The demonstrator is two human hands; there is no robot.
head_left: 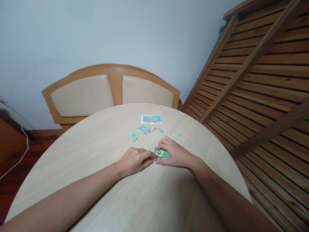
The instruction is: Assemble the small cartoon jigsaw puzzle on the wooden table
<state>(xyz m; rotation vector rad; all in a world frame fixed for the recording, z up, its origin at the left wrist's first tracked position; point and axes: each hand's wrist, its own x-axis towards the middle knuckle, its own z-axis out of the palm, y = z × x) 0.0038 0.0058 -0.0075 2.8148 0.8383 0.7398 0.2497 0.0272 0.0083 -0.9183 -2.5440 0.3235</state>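
Observation:
Near the middle of the table lies a partly joined jigsaw puzzle (162,154), teal with a yellow cartoon figure. Curved around its right side, my right hand (175,152) grips it between thumb and fingers. My left hand (136,160) rests on the table with its fingertips pressed together at the puzzle's lower left edge; what they pinch, if anything, is hidden. Small pale pieces (152,145) lie just beyond the puzzle. Farther off spreads a loose heap of teal, pink and yellow jigsaw pieces (145,129).
Behind the heap lies a reference picture (151,119) with a white border. The round wooden table (101,141) faces a padded headboard (82,93) against the wall. On the right leans a slatted wooden frame (253,74). A white cable (27,141) hangs at the left.

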